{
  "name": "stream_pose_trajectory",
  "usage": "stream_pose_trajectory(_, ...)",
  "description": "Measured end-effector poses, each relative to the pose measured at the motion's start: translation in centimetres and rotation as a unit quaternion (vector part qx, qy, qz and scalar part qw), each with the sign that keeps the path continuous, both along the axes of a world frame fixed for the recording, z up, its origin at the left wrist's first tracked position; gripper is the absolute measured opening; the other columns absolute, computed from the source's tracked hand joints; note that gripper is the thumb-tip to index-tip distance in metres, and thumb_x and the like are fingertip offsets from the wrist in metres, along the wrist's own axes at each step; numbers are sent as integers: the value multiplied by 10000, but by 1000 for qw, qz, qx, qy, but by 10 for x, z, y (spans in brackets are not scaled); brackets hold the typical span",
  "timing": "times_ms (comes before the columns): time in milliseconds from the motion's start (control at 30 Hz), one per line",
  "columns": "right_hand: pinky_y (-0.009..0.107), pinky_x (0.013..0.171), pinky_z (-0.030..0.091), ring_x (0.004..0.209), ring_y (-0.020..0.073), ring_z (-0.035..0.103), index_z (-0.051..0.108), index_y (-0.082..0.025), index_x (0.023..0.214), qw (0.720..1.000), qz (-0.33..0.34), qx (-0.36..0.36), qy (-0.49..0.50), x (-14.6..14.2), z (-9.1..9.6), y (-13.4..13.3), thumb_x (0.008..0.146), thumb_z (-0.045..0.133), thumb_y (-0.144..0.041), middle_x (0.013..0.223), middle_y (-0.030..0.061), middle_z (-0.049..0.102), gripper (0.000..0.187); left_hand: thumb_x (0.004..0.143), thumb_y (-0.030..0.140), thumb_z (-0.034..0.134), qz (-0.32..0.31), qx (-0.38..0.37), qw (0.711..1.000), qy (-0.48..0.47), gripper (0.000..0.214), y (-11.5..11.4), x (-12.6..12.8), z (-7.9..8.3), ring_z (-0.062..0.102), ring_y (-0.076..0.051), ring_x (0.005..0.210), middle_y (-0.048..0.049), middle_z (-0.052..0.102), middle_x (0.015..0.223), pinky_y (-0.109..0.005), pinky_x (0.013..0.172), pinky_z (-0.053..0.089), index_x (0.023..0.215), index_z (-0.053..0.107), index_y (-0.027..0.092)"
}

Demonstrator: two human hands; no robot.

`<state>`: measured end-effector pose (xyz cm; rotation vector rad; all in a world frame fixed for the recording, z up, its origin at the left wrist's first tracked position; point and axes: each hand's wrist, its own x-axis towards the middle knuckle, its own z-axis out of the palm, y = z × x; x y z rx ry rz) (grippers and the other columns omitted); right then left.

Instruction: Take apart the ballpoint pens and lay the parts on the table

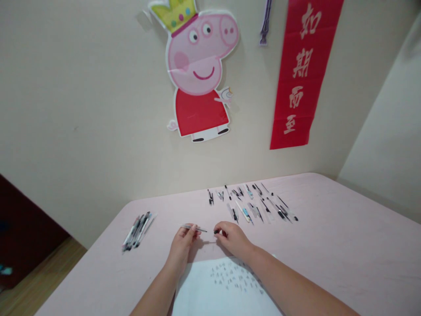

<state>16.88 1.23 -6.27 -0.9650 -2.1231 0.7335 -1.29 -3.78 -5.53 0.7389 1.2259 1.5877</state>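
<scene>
Lower centre, the left hand [183,241] pinches a pen [201,229] pointing right, just short of a black piece [216,231] the right hand [235,239] grips.

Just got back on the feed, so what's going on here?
A person's left hand holds a slim pen, and the right hand pinches a small black piece, perhaps a cap. The two are apart. Pens lie grouped at the left of the table, pen parts lie spread beyond the right hand, and a marked sheet lies nearer the person.
</scene>
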Motion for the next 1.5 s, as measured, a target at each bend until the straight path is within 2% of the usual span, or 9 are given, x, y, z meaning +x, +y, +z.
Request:
stream_pose_trajectory(233,237,645,403,664,137,567,671,-191,862,1000,-25,0,-11,6,2,2,768,566,-121,777,10,667,158,712,236,699,185,22,980,-67,125,6,-28,14,580,-55,559,43,626,663,-142,535,480,771,610,170)
stream_pose_trajectory(333,239,645,399,675,143,574,668,-197,860,999,-40,-2,-21,7,3,3,776,546,-131,788,12,669,162,740,245,665,226,35,972,-63,106,6,-38,16,564,-49,538,55,605,639,-131,517,474,778,594,177)
stream_pose_trajectory(400,244,654,394,693,151,581,665,-200,863,998,-61,-2,-32,8,3,4,779,539,-136,802,16,674,165,727,274,682,199,26,979,-44,158,6,-40,15,551,-51,520,55,591,613,-128,494,463,811,598,169)
stream_pose_trajectory(500,246,663,383,731,163,593,662,-211,870,994,-92,0,-53,9,1,5,788,537,-152,816,19,683,161,679,307,737,89,-21,996,16,330,7,-32,11,526,-58,469,50,572,565,-131,434,422,923,595,136)
stream_pose_trajectory(667,243,640,358,738,165,598,659,-222,865,989,-117,-2,-93,11,0,7,796,550,-166,802,10,686,141,631,352,774,-20,-77,988,131,774,2,-8,6,446,-77,330,109,504,443,-154,351,316,1277,402,141)
stream_pose_trajectory(800,246,645,358,753,168,601,660,-216,858,985,-121,11,-122,11,2,6,798,554,-159,811,17,684,135,624,398,746,-85,-44,969,230,450,-7,4,5,422,-74,333,95,472,410,-163,358,284,984,609,163)
stream_pose_trajectory(900,249,668,369,791,174,605,664,-209,854,983,-122,22,-138,11,4,4,797,562,-156,854,28,680,128,646,374,711,-98,-47,954,280,246,-11,9,2,426,-83,355,74,462,418,-183,379,283,754,636,167)
stream_pose_trajectory(1233,245,686,401,819,160,610,711,-215,861,987,-85,42,-133,7,6,3,866,557,-262,891,35,650,161,685,317,642,-118,-63,927,351,121,-10,18,2,429,-120,433,66,473,463,-231,497,282,712,636,199)
stream_pose_trajectory(1500,241,677,397,809,153,610,718,-228,853,982,-97,46,-156,3,4,6,902,516,-284,867,37,645,216,690,263,634,-121,-78,872,468,77,0,34,7,487,-155,510,39,552,521,-243,562,256,752,609,226)
